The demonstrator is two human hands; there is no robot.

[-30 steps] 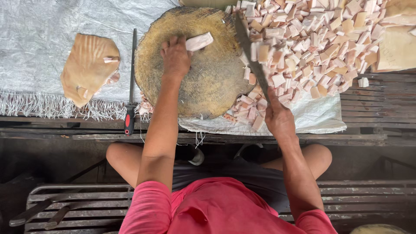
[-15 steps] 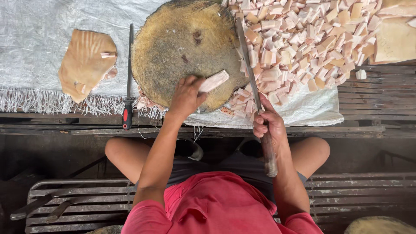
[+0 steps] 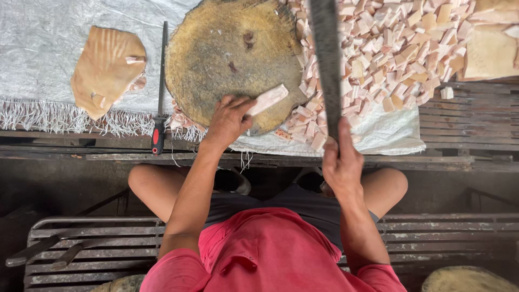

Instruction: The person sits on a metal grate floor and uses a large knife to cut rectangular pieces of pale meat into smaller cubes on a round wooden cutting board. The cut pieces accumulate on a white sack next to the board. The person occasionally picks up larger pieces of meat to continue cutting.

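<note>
- Left hand (image 3: 230, 120) pins a pale pinkish strip (image 3: 267, 99) on the round wooden block (image 3: 227, 59), near the block's front-right edge; fingers curled over the strip's near end, grasping it
- Strip's long axis runs diagonal, from the hand up & to the right, free end sticking out past the fingertips toward the pile
- Right hand (image 3: 341, 162) clenched round the handle of a long cleaver (image 3: 326, 59), blade raised, running away from the person, blurred
- Blade sits just right of the strip, above the block's right rim & the heap of cut cubes (image 3: 400, 48); strip's free end is the part nearest the blade, left-hand fingers further off to the left
- Rt hand nearer the body than the left; block & strip lie fwd-left of it
- Sharpening steel (image 3: 161, 81) w/ red-black handle lies left of the block, tan slab (image 3: 105, 67) beyond it, both untouched
</note>
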